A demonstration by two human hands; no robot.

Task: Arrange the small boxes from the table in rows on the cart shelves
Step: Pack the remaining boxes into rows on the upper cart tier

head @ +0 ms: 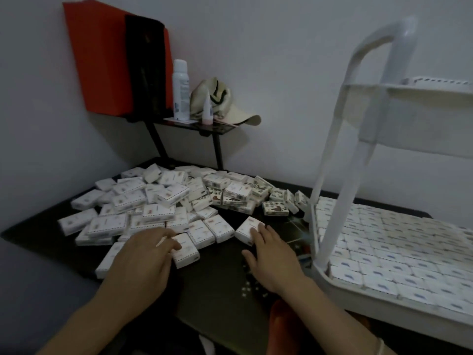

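Nearest us, our left hand [151, 254] lies spread, fingers flat on a small white box [185, 251], and our right hand [271, 254] lies spread with fingertips on another box [247, 230]; neither is gripped yet. We judge this the picking step: next we must close on both and carry them right to the cart's lower shelf [399, 252], already tiled in rows, past the cart's white post [330, 201]. Beyond lies the loose heap of boxes [163, 201], then a spray bottle [181, 89] and a cap [225, 103].
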